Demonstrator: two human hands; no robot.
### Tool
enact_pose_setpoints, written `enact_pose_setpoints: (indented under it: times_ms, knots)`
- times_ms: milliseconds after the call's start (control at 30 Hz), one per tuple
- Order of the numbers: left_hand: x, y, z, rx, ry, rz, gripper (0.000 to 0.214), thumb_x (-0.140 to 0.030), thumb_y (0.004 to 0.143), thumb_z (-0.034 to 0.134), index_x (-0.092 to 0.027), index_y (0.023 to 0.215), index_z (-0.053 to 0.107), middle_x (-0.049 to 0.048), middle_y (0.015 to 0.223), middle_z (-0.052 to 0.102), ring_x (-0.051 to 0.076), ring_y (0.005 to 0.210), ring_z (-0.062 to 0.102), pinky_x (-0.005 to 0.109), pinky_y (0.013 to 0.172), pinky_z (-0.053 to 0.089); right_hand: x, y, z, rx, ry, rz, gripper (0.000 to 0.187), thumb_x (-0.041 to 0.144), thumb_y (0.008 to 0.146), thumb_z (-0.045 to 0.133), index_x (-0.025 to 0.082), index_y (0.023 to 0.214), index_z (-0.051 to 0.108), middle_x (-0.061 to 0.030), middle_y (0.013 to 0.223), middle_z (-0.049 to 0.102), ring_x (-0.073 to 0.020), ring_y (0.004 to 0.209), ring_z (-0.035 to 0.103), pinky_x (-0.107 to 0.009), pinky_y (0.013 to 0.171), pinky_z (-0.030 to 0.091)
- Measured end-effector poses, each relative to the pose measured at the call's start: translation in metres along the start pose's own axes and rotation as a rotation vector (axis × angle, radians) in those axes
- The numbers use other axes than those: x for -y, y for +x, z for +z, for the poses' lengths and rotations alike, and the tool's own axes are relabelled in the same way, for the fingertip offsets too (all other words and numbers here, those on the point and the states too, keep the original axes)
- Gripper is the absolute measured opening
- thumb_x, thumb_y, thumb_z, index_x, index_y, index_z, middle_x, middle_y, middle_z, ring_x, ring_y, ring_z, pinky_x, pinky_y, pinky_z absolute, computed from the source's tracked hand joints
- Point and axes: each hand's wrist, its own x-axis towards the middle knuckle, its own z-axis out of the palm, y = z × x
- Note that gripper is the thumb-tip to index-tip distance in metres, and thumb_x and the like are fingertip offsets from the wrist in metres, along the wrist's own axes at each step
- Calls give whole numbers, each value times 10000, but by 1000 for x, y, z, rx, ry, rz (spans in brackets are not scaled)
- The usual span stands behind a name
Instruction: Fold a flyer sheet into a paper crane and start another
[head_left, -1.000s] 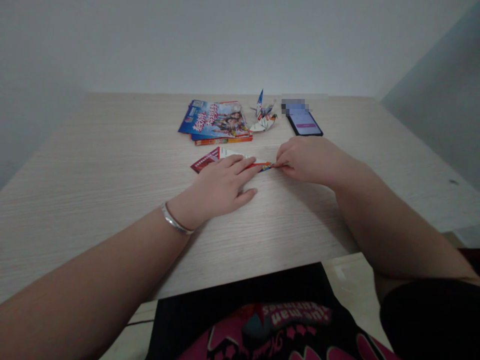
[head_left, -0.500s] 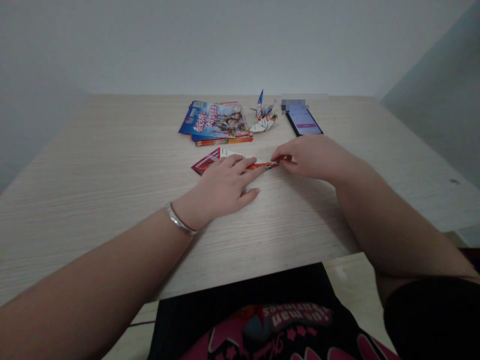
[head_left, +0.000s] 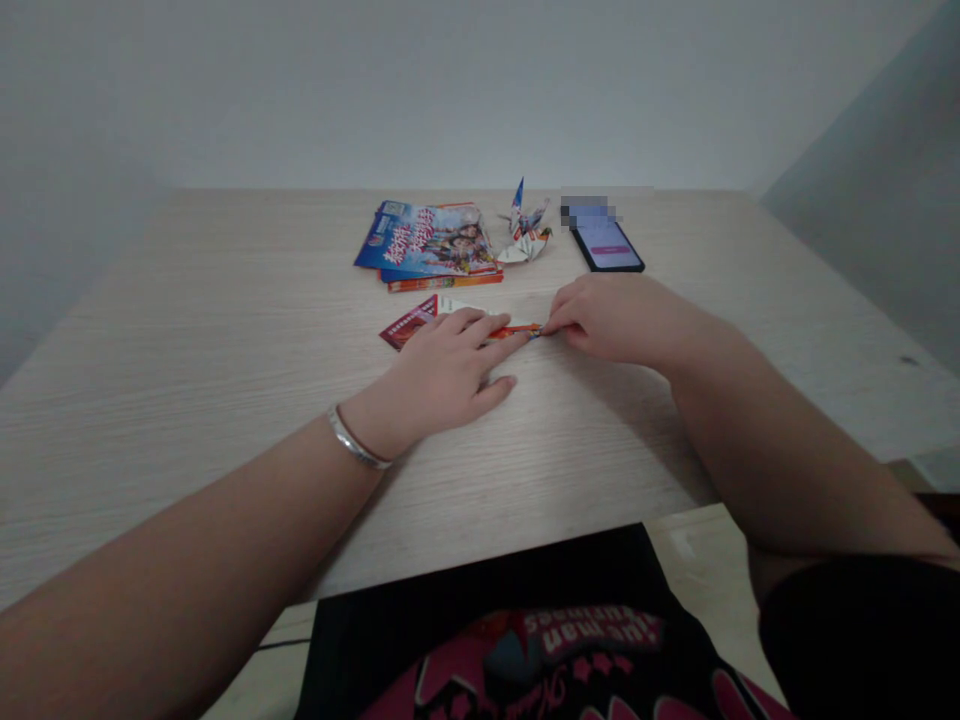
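Observation:
A folded strip of printed paper (head_left: 409, 322), maroon at its left end with white and orange parts, lies flat on the table. Across its middle rests my left hand (head_left: 450, 372), fingers stretched out and spread, hiding part of it. My right hand (head_left: 600, 315) has its fingers drawn together at the paper's narrow right tip, pinching it against the tabletop. The tip itself is mostly covered by those fingers.
Behind the hands lies a stack of printed leaflets (head_left: 424, 240), blue on top. Folded paper cranes (head_left: 527, 232) stand beside it. Farther right is a phone (head_left: 607, 245) with its screen lit. The pale wooden table (head_left: 225, 330) meets a wall at the back.
My right fingers have closed on the paper's right tip and shifted slightly left. My left hand stays spread on the paper.

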Motion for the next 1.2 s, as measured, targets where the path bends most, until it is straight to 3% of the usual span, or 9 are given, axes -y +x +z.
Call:
enact_pose_setpoints:
  times_ms: [267, 633, 733, 833, 967, 1200]
  knots:
    - [-1, -1, -1, -7, -12, -11, 607, -469, 1070, 422, -178, 1599, 482, 186, 1579, 537, 375, 1364, 546, 541, 1160, 431, 2, -3, -5, 22, -35, 97, 376, 194, 973, 525, 271, 1176, 831, -68, 1173, 816, -234, 1064, 725, -341, 919, 518]
    - [1, -2, 1, -9, 4, -5, 612, -478, 1080, 390, -185, 1614, 457, 173, 1572, 539, 369, 1359, 544, 529, 1163, 433, -6, -2, -4, 93, -107, 237, 383, 212, 927, 544, 301, 1156, 838, -55, 1169, 823, -279, 1073, 733, -359, 811, 532]
    - [0, -2, 0, 0, 7, -11, 612, -473, 1078, 400, -185, 1615, 454, 174, 1584, 529, 376, 1364, 541, 536, 1163, 431, -7, -2, -2, 43, -101, 272, 387, 225, 941, 524, 277, 1165, 835, -70, 1197, 814, -288, 1076, 734, -370, 816, 534]
    - [0, -1, 0, -6, -3, -8, 607, -479, 1079, 401, -179, 1602, 474, 185, 1583, 530, 382, 1377, 541, 547, 1161, 433, -1, -3, -1, -27, -63, 179, 392, 228, 971, 498, 273, 1186, 822, -60, 1211, 808, -270, 1099, 727, -359, 847, 529]
    - [0, -1, 2, 1, -12, -8, 605, -480, 1086, 385, -159, 1586, 493, 202, 1588, 524, 387, 1402, 532, 563, 1167, 428, 6, -1, 4, -23, -14, 4, 392, 191, 987, 475, 217, 1187, 812, -90, 1238, 789, -257, 1116, 720, -352, 886, 512]
    - [6, -6, 7, -55, 9, 60, 626, -509, 1107, 325, -141, 1587, 486, 214, 1629, 476, 375, 1437, 518, 539, 1195, 405, 8, 0, 2, 46, 0, 8, 384, 229, 1005, 467, 150, 1210, 782, -147, 1266, 764, -292, 1154, 707, -372, 900, 489]
